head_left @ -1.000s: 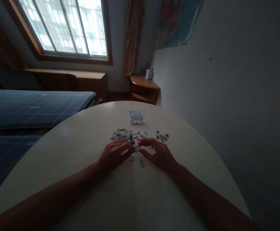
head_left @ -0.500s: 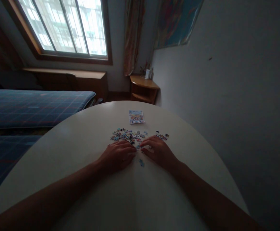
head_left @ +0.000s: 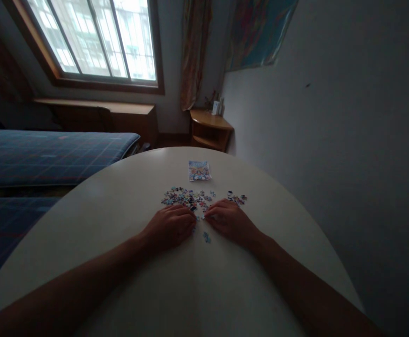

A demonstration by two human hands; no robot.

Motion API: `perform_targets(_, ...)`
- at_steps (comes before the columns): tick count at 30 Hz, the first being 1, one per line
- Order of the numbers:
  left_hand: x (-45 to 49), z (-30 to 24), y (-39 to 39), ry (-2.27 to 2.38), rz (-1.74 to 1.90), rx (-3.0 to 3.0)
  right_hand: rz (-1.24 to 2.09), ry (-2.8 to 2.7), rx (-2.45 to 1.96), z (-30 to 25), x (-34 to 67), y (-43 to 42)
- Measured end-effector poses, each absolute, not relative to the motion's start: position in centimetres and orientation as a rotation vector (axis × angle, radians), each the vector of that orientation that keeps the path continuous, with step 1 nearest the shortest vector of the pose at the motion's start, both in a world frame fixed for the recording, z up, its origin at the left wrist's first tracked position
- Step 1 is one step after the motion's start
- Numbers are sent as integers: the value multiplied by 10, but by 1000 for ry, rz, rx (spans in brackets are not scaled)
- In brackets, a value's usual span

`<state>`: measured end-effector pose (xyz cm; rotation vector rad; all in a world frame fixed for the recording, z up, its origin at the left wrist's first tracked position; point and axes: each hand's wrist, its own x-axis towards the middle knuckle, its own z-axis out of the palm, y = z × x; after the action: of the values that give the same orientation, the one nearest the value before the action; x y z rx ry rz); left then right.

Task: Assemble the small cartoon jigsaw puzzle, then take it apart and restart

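Many small jigsaw puzzle pieces [head_left: 178, 196] lie in a loose heap on the white table, just beyond my hands. My left hand [head_left: 172, 225] rests at the heap's near edge, its fingers curled together. A bluish bit [head_left: 194, 230] peeks out by its fingertips; whether it is gripped I cannot tell. Opposite, my right hand [head_left: 230, 218] pinches thumb and forefinger together on a small light-blue puzzle piece [head_left: 203, 217], mostly hidden by the fingertips. A few joined blue pieces [head_left: 206, 237] lie on the table nearer to me, between the hands.
A smaller group of pieces [head_left: 237, 198] lies beyond my right hand. Farther back on the round table [head_left: 137, 175] is a printed picture sheet [head_left: 199, 171]. A bed [head_left: 56, 157] stands at the left, a wall [head_left: 330, 140] at the right, a corner shelf [head_left: 211, 120] behind.
My right thumb and forefinger, apart before, have closed together. My left hand has drawn back slightly to the left, and the bluish bit by its fingertips now shows.
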<state>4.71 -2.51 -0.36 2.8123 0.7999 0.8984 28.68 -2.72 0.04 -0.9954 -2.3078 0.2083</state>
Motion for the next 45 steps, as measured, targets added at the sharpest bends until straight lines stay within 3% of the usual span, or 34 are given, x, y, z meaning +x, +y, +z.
perform_targets(45, 47, 2, -27, 767, 881, 2801, 209, -2435, -944, 10, 288, -30)
